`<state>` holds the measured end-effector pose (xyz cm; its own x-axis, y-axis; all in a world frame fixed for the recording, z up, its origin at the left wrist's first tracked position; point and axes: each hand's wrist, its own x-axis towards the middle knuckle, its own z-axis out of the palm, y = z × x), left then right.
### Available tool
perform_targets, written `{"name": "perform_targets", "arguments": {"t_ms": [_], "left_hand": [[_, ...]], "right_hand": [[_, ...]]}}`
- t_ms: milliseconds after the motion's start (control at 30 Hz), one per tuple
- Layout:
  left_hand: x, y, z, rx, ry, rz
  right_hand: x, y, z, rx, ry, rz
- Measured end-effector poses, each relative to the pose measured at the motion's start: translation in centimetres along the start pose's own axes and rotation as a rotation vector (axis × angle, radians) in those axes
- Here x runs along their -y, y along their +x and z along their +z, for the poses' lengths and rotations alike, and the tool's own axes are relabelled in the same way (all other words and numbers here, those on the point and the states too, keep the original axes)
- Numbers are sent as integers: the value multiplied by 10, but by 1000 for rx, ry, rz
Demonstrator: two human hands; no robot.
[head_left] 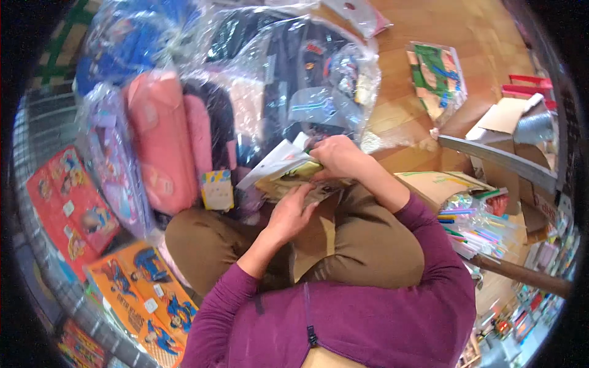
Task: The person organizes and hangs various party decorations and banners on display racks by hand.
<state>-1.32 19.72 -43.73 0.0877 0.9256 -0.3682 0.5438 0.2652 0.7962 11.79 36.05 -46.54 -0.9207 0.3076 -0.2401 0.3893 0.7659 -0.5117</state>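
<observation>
Over my lap is a flat plastic packet (277, 183) with a white top part and a yellowish-olive printed front. My left hand (291, 214) grips its near edge, thumb and fingers closed. At its far right side my right hand (341, 158) is closed on the same packet, the fingertips partly hidden behind the wrist. Just left of the packet is a small yellow and white patterned card (217, 190). Behind it lies a dark backpack (300, 73) in clear plastic wrap.
Left of me stand a pink pencil-case-like bag (159, 141) and a lilac wrapped bag (116, 153). Red (73, 211) and orange (147, 300) cartoon folders lie nearer. On the right are a camouflage-patterned packet (438, 80), a metal bar (497, 153) and bagged colored pens (475, 230).
</observation>
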Motion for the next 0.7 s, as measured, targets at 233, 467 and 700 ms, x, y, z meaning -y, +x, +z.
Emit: {"name": "perform_targets", "arguments": {"t_ms": [233,467,700], "left_hand": [[23,6,12,144,134,-227],[19,9,8,202,240,-231],[-7,18,0,244,233,-177]], "right_hand": [[-69,-57,-59,-373,590,369],[-230,-112,-38,-1143,253,1068],[-281,-62,-34,-985,38,1097]]}}
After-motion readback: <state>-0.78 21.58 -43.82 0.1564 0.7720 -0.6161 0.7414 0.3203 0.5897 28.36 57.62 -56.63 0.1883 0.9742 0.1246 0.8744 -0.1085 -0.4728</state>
